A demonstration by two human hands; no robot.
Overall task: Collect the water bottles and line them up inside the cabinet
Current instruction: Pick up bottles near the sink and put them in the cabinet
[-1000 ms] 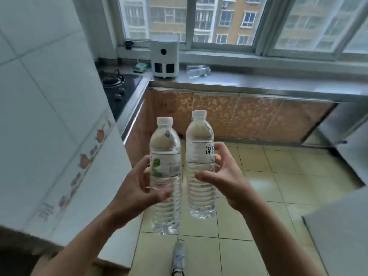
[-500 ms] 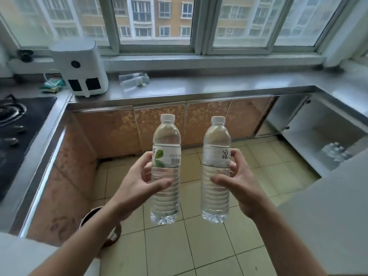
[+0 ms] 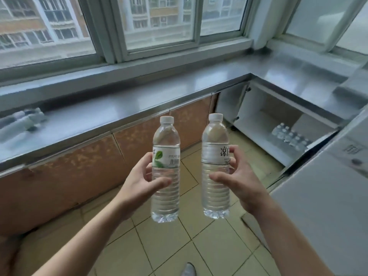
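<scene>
The fingers of the left hand (image 3: 140,181) were curled round the middle of a green-leaf bottle (image 3: 165,170), the thumb laid across its ribbed front. The fingers of the right hand (image 3: 238,181) were wrapped round a bottle with black characters (image 3: 215,166) in like manner, the thumb pressed on its front. Both bottles were held upright, side by side and apart, above the tiled floor (image 3: 159,240), white caps on. An open cabinet (image 3: 256,124) was seen beyond at the right beneath the steel countertop (image 3: 123,108), with a row of bottles (image 3: 289,137) stood inside. More bottles (image 3: 22,119), blurred, were laid on the countertop at far left. A shoe (image 3: 188,269) was seen at the bottom edge.
</scene>
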